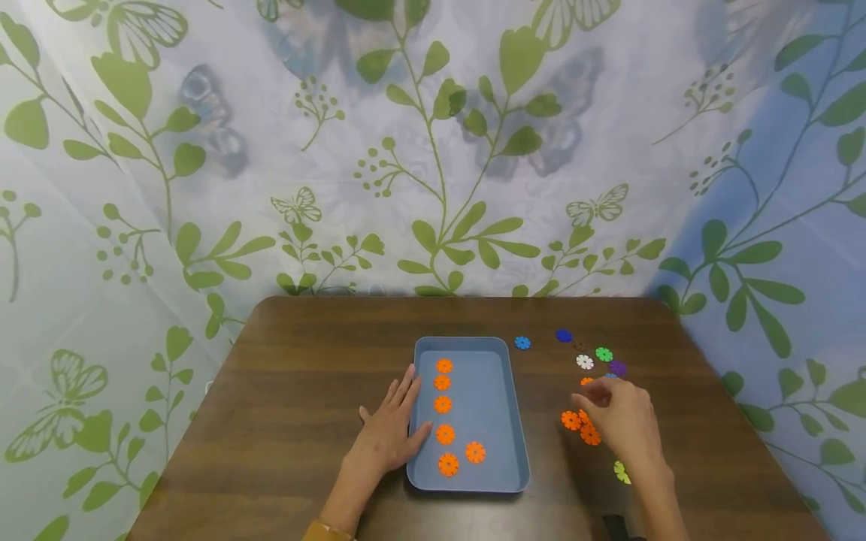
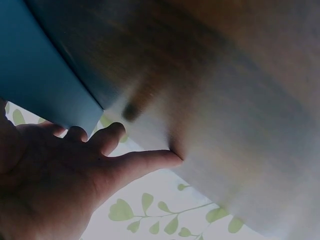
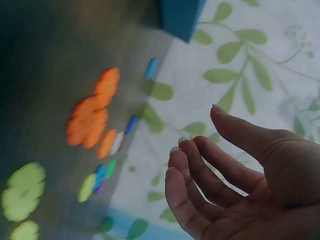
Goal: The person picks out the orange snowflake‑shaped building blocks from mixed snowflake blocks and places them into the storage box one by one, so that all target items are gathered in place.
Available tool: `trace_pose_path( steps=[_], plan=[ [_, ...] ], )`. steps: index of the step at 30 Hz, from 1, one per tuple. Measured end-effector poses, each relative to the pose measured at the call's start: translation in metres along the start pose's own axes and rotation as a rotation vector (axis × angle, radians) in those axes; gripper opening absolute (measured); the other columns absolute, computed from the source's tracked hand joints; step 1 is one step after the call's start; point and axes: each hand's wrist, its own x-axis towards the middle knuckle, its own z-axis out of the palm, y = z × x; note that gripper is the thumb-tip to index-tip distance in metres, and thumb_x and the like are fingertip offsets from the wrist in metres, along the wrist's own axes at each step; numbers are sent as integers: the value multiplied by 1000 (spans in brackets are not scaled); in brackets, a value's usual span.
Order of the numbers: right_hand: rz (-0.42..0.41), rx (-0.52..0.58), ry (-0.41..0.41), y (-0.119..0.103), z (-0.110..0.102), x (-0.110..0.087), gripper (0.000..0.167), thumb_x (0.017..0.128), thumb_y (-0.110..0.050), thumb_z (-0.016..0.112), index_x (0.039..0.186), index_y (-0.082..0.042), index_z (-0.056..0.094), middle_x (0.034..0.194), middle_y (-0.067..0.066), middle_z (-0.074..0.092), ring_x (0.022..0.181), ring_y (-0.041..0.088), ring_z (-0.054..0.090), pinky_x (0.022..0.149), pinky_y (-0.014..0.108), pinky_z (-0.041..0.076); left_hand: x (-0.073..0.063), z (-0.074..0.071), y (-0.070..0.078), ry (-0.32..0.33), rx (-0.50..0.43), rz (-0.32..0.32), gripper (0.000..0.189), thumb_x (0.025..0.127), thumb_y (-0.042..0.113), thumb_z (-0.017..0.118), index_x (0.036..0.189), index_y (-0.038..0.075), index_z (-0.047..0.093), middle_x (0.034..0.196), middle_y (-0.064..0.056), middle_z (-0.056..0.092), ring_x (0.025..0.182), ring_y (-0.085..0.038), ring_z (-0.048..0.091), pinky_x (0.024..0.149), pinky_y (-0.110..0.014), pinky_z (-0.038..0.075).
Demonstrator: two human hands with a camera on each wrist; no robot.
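A grey-blue tray [image 1: 483, 421] lies on the table with several orange notched plastic discs [image 1: 443, 404] in it, most in a column along its left side and one beside the lowest. My left hand [image 1: 387, 432] rests at the tray's left rim with its fingers spread and fairly straight. To the right of the tray, my right hand [image 1: 624, 421] hovers over a small cluster of orange discs [image 3: 87, 120]. In the right wrist view its thumb and bent fingers stand apart, with nothing between them. Part of the cluster is hidden by this hand in the head view.
Beyond the right hand lie loose discs: a light blue one [image 1: 522, 343], a dark blue one [image 1: 564, 336], a white one [image 1: 585, 362], a green one [image 1: 604, 354] and a purple one [image 1: 618, 368]. Yellow-green discs [image 3: 23, 192] lie nearer me. A patterned curtain [image 1: 433, 150] hangs behind the table.
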Motion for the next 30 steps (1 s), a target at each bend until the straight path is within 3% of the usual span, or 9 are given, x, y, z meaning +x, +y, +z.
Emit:
trace_pose_path(
  steps=[7, 11, 25, 30],
  plan=[
    [172, -49, -214, 32, -2, 5, 37, 92, -21, 88, 111, 8, 76, 102, 21, 77, 95, 39, 70, 87, 62, 57, 1, -6, 3, 13, 0, -5, 81, 103, 41, 69, 169, 10, 35, 181, -5, 19, 161, -40, 31, 102, -96, 20],
    [255, -52, -284, 44, 3, 7, 46, 88, -24, 92, 114, 10, 74, 107, 26, 75, 100, 43, 68, 90, 66, 55, 2, -5, 3, 7, 0, -8, 80, 104, 41, 69, 170, 10, 35, 181, -5, 18, 161, -40, 30, 102, -96, 21],
    [306, -38, -276, 53, 20, 9, 39, 84, -16, 94, 105, 9, 73, 90, 16, 70, 83, 32, 63, 74, 51, 56, 0, -1, 2, 3, -5, -4, 80, 104, 40, 68, 170, 11, 34, 181, -5, 18, 161, -40, 30, 102, -96, 21],
    [304, -30, -310, 52, 20, 8, 28, 87, -11, 91, 99, 6, 74, 84, 10, 70, 79, 28, 62, 72, 50, 57, 0, 1, 1, 0, -11, -4, 80, 104, 41, 68, 170, 11, 34, 181, -5, 18, 162, -40, 30, 102, -96, 20]
  ],
)
